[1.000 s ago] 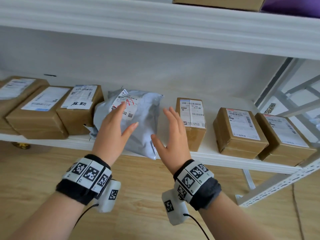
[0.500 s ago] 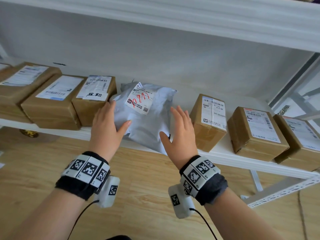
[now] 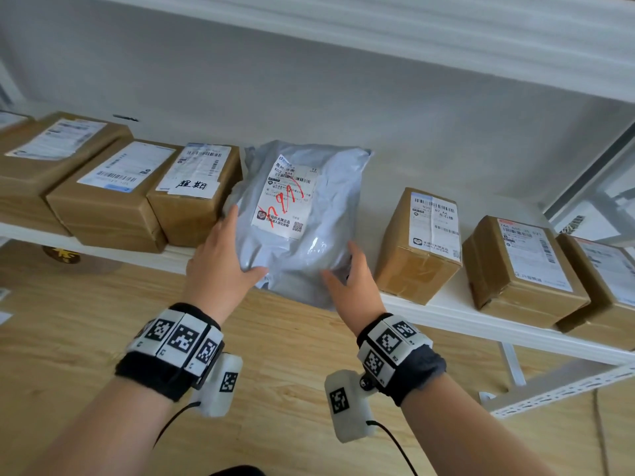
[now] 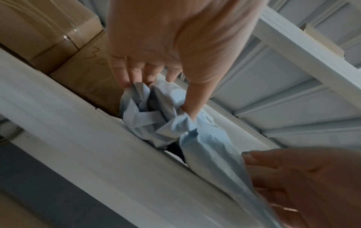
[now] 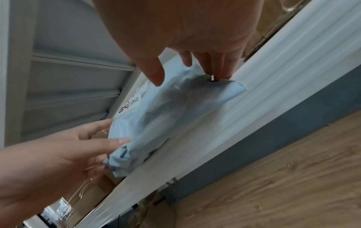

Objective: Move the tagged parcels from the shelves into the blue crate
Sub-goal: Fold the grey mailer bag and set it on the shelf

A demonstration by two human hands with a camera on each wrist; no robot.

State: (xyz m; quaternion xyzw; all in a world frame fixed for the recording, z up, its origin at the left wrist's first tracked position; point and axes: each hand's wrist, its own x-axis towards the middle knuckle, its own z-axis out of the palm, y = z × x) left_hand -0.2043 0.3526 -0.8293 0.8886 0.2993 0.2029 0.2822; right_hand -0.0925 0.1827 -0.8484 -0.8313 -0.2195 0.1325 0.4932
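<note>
A grey plastic mailer bag lies on the white shelf, its front end hanging over the edge. Its white label carries a red scribble. My left hand holds the bag's left front end, thumb on top and fingers along the side; in the left wrist view the left hand pinches the crumpled bag. My right hand holds the right front corner; in the right wrist view the right hand has its fingers at the bag corner, thumb above. No blue crate shows.
Brown labelled boxes stand close on the left, the nearest box touching the bag. More boxes sit to the right, the closest one a small gap away. An upper shelf runs overhead. Wooden floor lies below.
Both hands moved forward from in front of the shelf onto the grey bag and took hold of its front corners. The camera came closer to the shelf.
</note>
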